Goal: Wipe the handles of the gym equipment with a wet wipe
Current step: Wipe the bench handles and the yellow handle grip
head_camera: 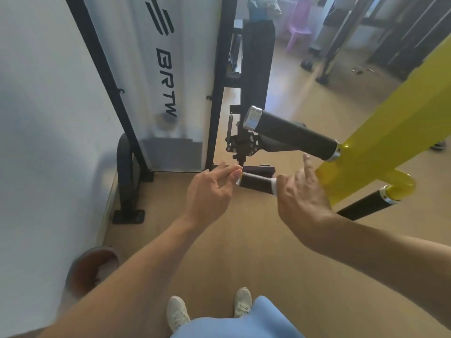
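Note:
A short black handle (255, 182) sticks out to the left from the yellow frame (380, 142), between my two hands. My left hand (212, 189) is open, and its fingertips touch the handle's left end. My right hand (302, 191) curls around the handle's right end with the index finger raised. A strip of white wet wipe (274, 187) shows at its thumb, pressed on the handle; the rest of the wipe is hidden. A longer black handle (295, 132) with a chrome cap sits above. A third black handle (363, 204) points down at the lower right.
A white weight-stack cover (156, 81) in a black frame stands at the left, with a black foot bracket (125, 181) on the floor. A black upright and mechanism (244, 142) sit behind the handles. A brown round bin (92, 269) is at the lower left, and a purple chair (301, 23) is far back.

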The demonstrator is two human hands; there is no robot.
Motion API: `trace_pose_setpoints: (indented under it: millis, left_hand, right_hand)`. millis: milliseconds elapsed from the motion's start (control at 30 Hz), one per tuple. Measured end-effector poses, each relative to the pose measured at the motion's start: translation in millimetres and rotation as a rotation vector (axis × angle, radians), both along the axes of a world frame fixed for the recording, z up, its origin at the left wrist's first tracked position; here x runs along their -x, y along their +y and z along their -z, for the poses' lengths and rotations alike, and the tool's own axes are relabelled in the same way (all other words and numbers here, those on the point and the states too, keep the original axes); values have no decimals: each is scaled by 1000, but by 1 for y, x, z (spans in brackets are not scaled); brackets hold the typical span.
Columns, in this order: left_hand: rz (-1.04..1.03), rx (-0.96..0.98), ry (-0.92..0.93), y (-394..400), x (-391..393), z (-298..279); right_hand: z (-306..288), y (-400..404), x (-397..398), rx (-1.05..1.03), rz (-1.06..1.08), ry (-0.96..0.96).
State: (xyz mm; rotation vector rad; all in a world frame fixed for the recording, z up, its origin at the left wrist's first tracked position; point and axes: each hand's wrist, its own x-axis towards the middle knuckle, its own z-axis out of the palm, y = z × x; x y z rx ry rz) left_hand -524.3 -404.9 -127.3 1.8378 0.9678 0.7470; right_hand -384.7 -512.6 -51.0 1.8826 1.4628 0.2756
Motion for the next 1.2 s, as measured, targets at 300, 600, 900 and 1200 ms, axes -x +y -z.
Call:
trace_pose_setpoints:
  millis: [300,600,900,1200]
  left_hand:
    - [-26,-10,-18,-6,1,0]
    - [-43,155,-135,-8,10,-11]
    - [-47,222,-120,-28,8,-13]
    - [-73,214,-113,-25,12,-18]
  right_hand:
    - [-23,15,15,75,107,505]
    - [16,26,12,-342,-184,662]
    - [-4,-4,6,-20,-135,96]
    - [8,13,9,-165,-224,319]
